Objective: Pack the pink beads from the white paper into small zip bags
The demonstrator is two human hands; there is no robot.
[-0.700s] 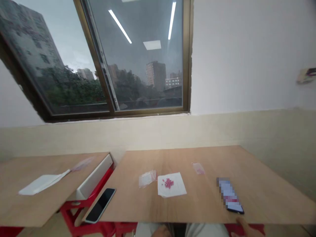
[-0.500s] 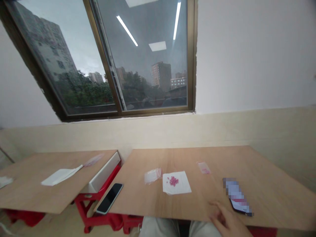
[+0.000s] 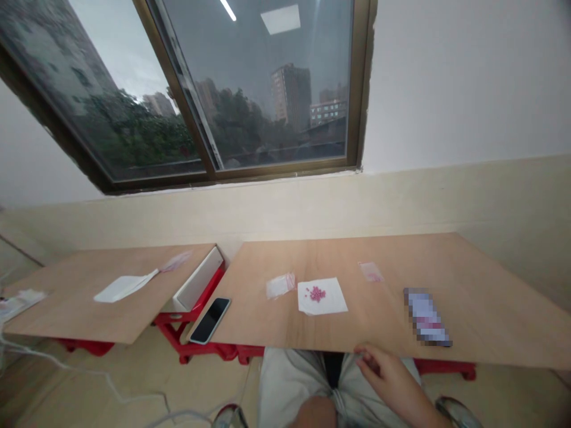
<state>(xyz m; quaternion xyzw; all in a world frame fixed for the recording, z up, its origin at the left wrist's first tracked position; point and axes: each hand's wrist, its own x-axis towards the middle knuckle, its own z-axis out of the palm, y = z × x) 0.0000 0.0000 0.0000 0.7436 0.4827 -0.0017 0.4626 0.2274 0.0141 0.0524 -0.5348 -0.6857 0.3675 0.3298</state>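
Note:
My right hand (image 3: 379, 365) is at the table's front edge, over my lap, with fingers loosely curled and a little apart; I see nothing in it. Low in the frame, part of my left hand (image 3: 314, 413) shows over my lap, its fingers hidden. On the table (image 3: 379, 327), a small pile of pink beads (image 3: 317, 293) lies on a white sheet of paper (image 3: 332, 301). Left of the sheet is a clear plastic bag (image 3: 280, 286). A second small clear bag (image 3: 371, 272) with a pinkish edge lies behind and to the right.
A phone with a dark screen (image 3: 210, 321) lies at the table's left edge; another, blurred phone (image 3: 426, 318) is on the right. A second table (image 3: 66, 267) on the left holds folded white paper (image 3: 125, 288). Red stools (image 3: 178, 330) stand below; cables (image 3: 111, 386) cross the floor.
The view has tilted down, showing more lap and floor. My right hand has moved left along the table edge. Part of my left hand has come into view. The things on the table have not moved.

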